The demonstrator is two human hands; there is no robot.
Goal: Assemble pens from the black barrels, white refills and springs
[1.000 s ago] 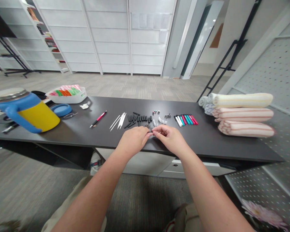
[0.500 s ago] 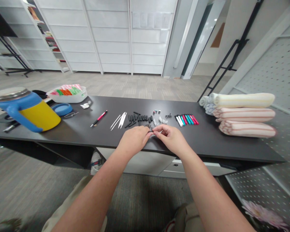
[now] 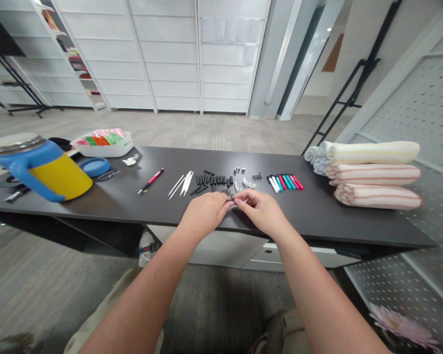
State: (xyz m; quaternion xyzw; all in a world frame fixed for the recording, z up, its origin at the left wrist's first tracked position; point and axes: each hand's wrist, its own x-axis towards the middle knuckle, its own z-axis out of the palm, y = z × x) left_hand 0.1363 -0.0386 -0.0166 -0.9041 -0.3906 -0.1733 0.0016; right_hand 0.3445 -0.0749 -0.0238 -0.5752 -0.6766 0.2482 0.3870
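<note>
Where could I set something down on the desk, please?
Bare desk lies between the mug and the pen, toward the front, and between the coloured tubes and the rolled towels. It is crowded around the black pieces, left hand and right hand.

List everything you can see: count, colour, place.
Tabletop: one, dark, middle
Jug: one, yellow-blue, left end
Dark items: several, details unclear, around jug
Ring: one, blue, beside jug
Basket: one, white, beyond ring
Packets: several, multicoloured, inside basket
Unclear item: one, white, right of ring
Pen: one, pink-black, left of centre
Sticks: several, white, right of pen
Tubes: many, black, right of sticks
Tiny parts: many, whitish, silvery, right of tubes
Barrels: several, white-teal-red, right of tiny parts
Rolled towels: several, cream-pink-blue, right end
Cabinets: several, white, background
Legs: two, beige-clad, bottom
Left hand: one, bare, near edge
Right hand: one, bare, beside left hand, small dark piece between them
</note>
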